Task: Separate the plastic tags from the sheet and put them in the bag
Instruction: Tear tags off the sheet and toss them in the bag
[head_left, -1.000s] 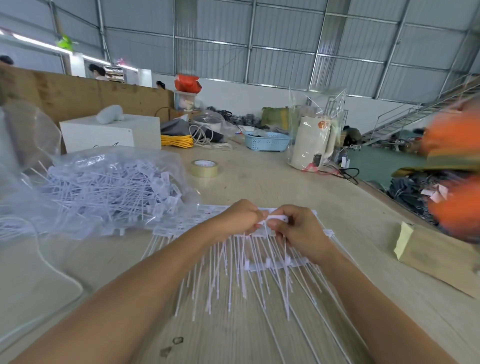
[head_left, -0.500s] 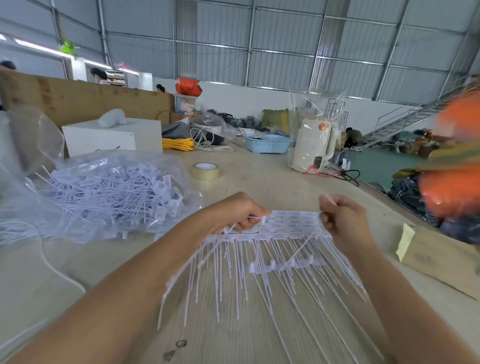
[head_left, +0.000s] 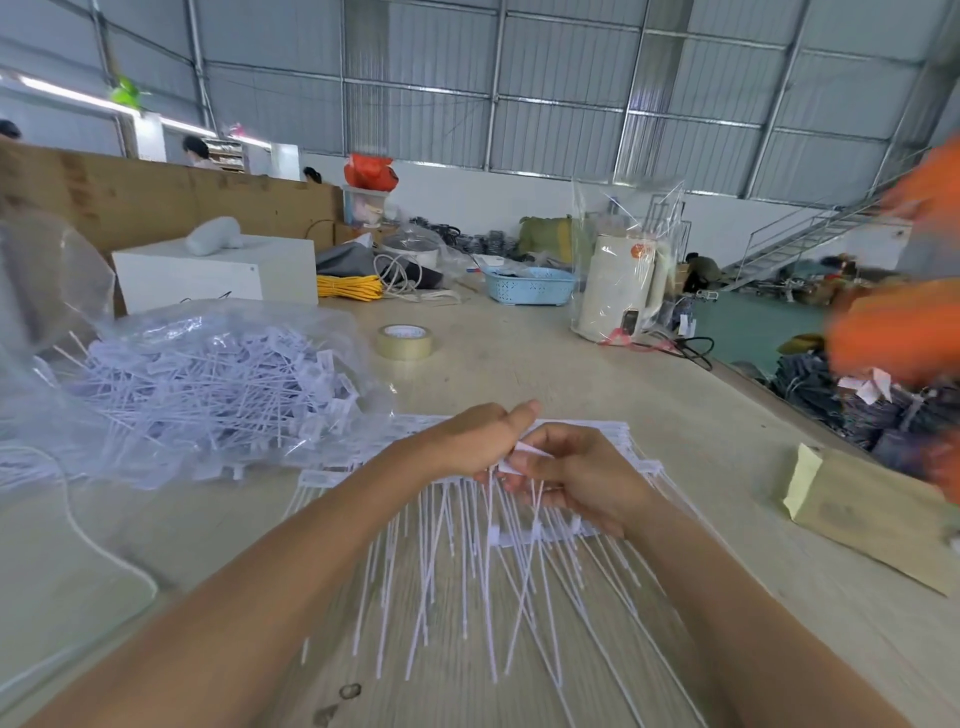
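Note:
A white sheet of plastic tags (head_left: 452, 561) lies on the wooden table in front of me, its long thin tails fanned toward me. My left hand (head_left: 467, 441) grips the sheet's upper edge with curled fingers. Close beside it, my right hand (head_left: 576, 478) pinches a white tag head (head_left: 524, 456) at the same edge. Left of the sheet lies a clear plastic bag (head_left: 208, 384) holding several loose white tags.
A roll of tape (head_left: 404, 341) sits beyond the sheet. A white box (head_left: 218, 275), yellow cord, a blue basket (head_left: 530, 286) and a wrapped kettle (head_left: 623, 283) stand farther back. A cardboard box (head_left: 872, 514) lies at the right. An orange blur fills the right edge.
My right hand, which was pulled away to the right half a second ago, has come back next to my left hand at the sheet's upper edge.

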